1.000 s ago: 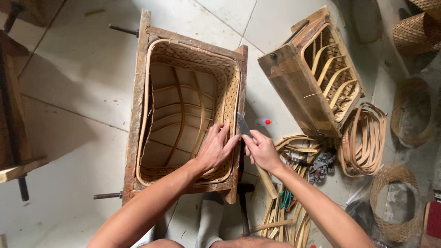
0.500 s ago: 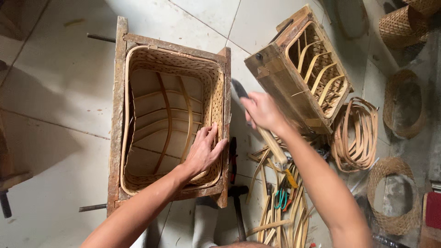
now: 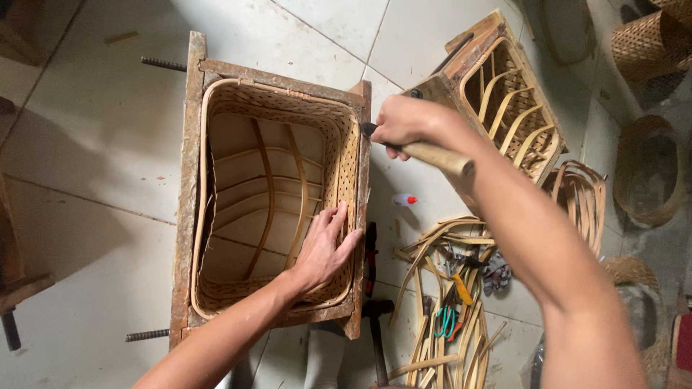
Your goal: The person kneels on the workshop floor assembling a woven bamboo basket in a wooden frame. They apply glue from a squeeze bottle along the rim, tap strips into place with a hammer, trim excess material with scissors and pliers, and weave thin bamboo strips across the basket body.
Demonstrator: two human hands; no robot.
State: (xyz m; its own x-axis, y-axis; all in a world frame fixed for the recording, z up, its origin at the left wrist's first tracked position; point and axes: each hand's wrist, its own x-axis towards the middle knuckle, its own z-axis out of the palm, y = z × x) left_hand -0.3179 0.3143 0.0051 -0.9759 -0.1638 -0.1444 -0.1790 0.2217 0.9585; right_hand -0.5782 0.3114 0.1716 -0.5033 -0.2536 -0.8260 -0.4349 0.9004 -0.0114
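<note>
Against the basket's (image 3: 274, 194) near right wall, the left hand (image 3: 324, 248) presses, fingers spread; the right hand (image 3: 404, 126), fingers wrapped, holds a hammer (image 3: 432, 153) above the right rim.

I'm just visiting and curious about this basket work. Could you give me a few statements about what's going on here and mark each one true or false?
1. The left hand rests flat on the woven basket inside the wooden frame. True.
2. The right hand is empty. False: it has a grip on a tool with a wooden handle, held above the frame's right edge.
3. A second wooden frame with a basket stands tilted to the right. True.
4. The floor is bare earth. False: it is pale tile.
5. Loose cane strips lie on the floor to the right. True.
</note>
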